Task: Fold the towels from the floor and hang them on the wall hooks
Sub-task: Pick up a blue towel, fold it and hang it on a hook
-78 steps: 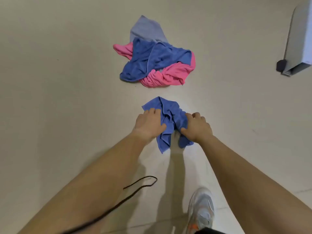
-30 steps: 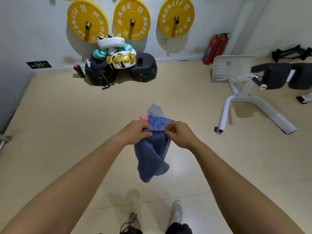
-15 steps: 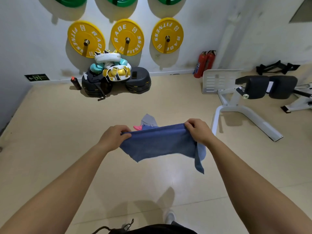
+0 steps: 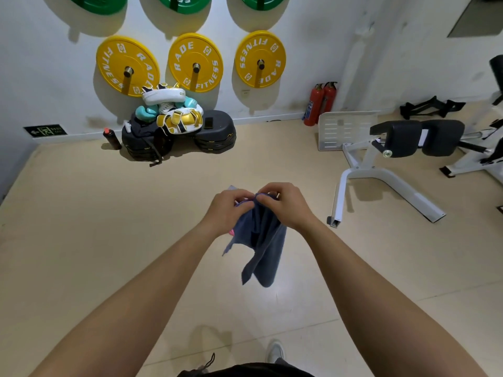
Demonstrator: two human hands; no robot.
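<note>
— Above the middle of the floor (image 4: 109,213), a blue towel (image 4: 264,246) is held up in the air, well clear of the tiles.
— And how is it gripped?
— Its top edge is pinched by both hands. The left hand (image 4: 228,210) and the right hand (image 4: 283,208) are held close together, fingers curled over the bunched hem, knuckles almost touching.
— So the cloth is gathered, not spread.
— Gathered, yes. It is seen hanging in loose folds below the wrists, with two tails dangling at the bottom.
— Anything behind it?
— A sliver of pink towel (image 4: 232,232) is glimpsed just past the left wrist, and a grey towel corner (image 4: 231,187) above the left knuckles. The rest is hidden by the hands.
— And along the far edge of the floor?
— Yellow weight plates (image 4: 195,62) are mounted on the wall, red fire extinguishers (image 4: 321,103) are stood at its foot, and a white bench frame (image 4: 381,175) is set toward the far right corner.
</note>
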